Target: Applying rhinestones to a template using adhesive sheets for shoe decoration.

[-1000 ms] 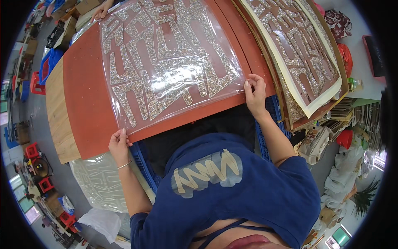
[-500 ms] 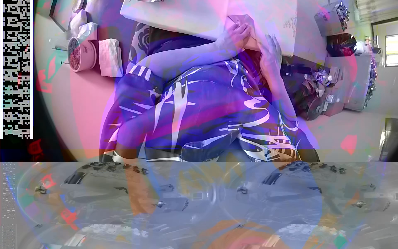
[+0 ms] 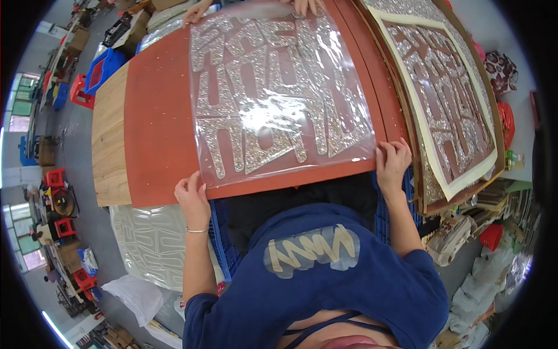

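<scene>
A clear plastic film (image 3: 354, 99) backed with glittering rhinestone shapes (image 3: 244, 87) is spread over a red-brown board (image 3: 157, 122). My left hand (image 3: 193, 200), with a thin bangle at the wrist, has its fingers closed at the film's near left corner. At the near right corner, my right hand (image 3: 393, 163) pinches the film's edge with bent fingers. Across the board, another person's hands (image 3: 305, 7) hold the far edge of the same film. Bright glare hides part of the rhinestones in the middle.
To the right, a second rhinestone panel with a cream paper border (image 3: 474, 157) lies on a stack of boards. A wooden board (image 3: 110, 139) adjoins the red one at left. Below it hangs a pale embossed sheet (image 3: 151, 238). Blue crates (image 3: 224, 244) stand under the near edge.
The earlier frame is badly garbled and shows different surroundings, with hands at a pale surface. How my hands or the film moved cannot be made out.
</scene>
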Demonstrator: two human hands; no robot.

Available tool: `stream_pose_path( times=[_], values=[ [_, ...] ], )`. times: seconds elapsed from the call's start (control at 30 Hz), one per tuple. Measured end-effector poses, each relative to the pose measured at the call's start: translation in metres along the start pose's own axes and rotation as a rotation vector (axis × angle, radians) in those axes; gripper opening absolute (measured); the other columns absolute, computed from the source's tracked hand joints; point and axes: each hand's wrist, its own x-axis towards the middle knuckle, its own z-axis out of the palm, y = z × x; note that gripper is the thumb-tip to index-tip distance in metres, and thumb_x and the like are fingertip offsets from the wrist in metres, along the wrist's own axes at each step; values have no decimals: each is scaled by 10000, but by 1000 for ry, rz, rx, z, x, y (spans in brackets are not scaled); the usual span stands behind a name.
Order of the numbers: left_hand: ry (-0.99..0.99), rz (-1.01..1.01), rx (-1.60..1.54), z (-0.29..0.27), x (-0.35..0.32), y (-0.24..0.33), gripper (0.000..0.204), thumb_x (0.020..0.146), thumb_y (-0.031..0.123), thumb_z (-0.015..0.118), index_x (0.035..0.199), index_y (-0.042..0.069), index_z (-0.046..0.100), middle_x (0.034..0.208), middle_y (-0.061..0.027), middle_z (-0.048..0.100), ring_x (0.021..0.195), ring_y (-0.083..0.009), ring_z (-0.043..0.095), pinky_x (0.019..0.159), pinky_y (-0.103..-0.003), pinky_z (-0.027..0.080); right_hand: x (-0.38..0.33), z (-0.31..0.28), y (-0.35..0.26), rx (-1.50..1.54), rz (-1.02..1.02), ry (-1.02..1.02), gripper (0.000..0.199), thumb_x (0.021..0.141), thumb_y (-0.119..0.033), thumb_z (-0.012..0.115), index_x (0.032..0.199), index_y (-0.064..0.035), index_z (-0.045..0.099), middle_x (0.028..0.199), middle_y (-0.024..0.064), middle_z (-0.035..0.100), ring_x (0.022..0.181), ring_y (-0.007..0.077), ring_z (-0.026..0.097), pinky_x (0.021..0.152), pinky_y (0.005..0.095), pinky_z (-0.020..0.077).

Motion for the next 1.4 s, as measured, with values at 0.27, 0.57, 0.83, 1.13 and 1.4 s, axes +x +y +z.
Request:
stream_pose_path(
  times=[0.27, 0.57, 0.83, 1.13, 1.4],
  values=[
    [-71, 431, 283, 3, -19, -13, 399, 802, 13, 475, 1196, -6, 535, 1355, -129, 462, 1309, -331, 342, 1061, -499, 235, 97, 15, -86, 438, -418, -98, 387, 773, -116, 671, 1130, -18, 555, 1233, 183, 495, 1220, 383, 408, 1014, 470, 318],
    [-207, 436, 226, -8, -22, -16, 497, 712, -28, 517, 1207, 2, 537, 1383, -128, 427, 1341, -360, 274, 1075, -556, 177, 143, 153, -202, 158, -931, -793, 757, 831, -502, 544, 1387, -34, 334, 1472, 186, 241, 1371, 353, 197, 1130, 467, 140],
    [-446, 363, 197, -43, 68, 10, 333, 793, 124, 579, 1095, -15, 576, 1070, -211, 539, 1053, -374, 498, 893, -488, 390, 56, 68, -224, 1228, -1183, -644, 335, 861, -165, 558, 1162, -20, 526, 1133, 211, 540, 1089, 372, 512, 933, 421, 418],
    [-47, 183, -2, 102, 218, 107, 583, 928, 428, 411, 1302, -20, 425, 1417, -237, 310, 1338, -356, 255, 1083, -504, 190, 185, 158, -135, 142, -572, -361, 586, 850, -402, 526, 1317, -64, 426, 1366, 219, 392, 1295, 377, 329, 1075, 538, 204],
    [-137, -197, 172, 74, 192, 56, 694, 927, 514, 336, 1421, 31, 271, 1510, -182, 138, 1405, -340, 63, 1092, -576, 26, 159, 82, -42, -255, -138, -274, 603, 900, -448, 433, 1335, -31, 413, 1407, 242, 333, 1349, 386, 225, 1099, 549, 88]
  ],
)
